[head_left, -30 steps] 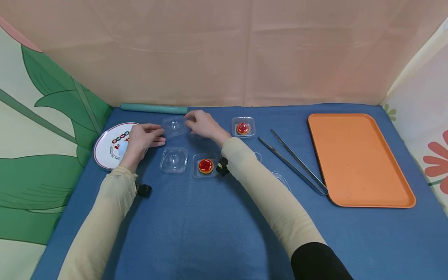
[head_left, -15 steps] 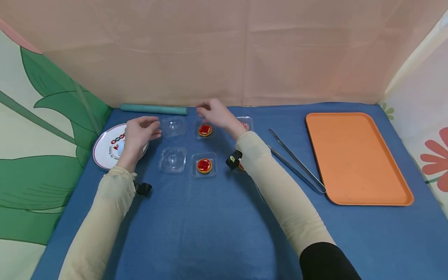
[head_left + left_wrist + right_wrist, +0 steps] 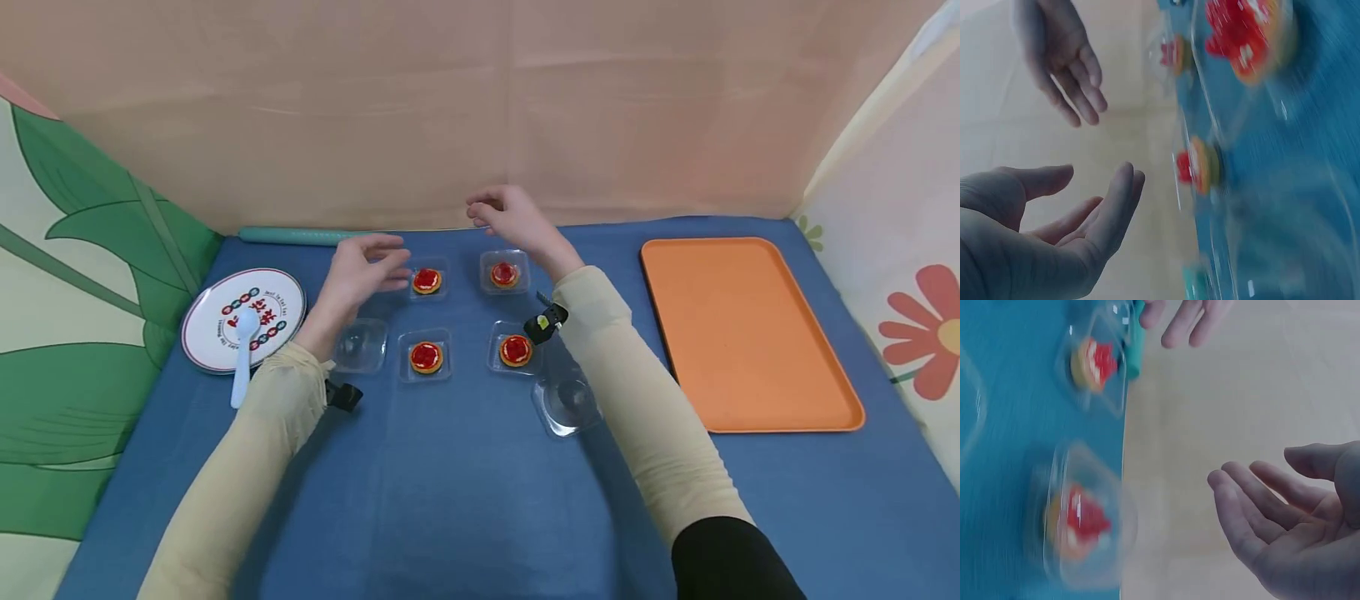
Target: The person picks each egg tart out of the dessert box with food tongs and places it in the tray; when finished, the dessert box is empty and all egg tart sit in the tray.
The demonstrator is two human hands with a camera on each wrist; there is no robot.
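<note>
Your left hand (image 3: pixel 363 272) and right hand (image 3: pixel 519 222) have shifted rightward.
Both are empty, fingers loosely bent. Near your right hand, the clear, square plastic box (image 3: pixel 521 263) at back right holds a round, red-topped golden tart (image 3: pixel 504 275); work apparently centres there now.

Blue cloth (image 3: pixel 420 500) covers table. Teal roll (image 3: pixel 288 237) along back edge, nr back L corner. Printed white plate (image 3: pixel 206 333) nr L edge, a bit fwd of that corner. Orange tray (image 3: pixel 750 333) just in from R edge, its far rim nr back edge. Btwn plate & tray, 4 clear tart boxes in 2 rows: 2 nr back edge ( (image 3: pixel 444 267) & (image 3: pixel 523 265)), 2 fwd of those ( (image 3: pixel 446 367) & (image 3: pixel 495 362)). Clear plastic piece (image 3: pixel 360 346) just L of fwd row; another clear piece (image 3: pixel 558 417), partly hidden, just fwd of row's R end.
</note>
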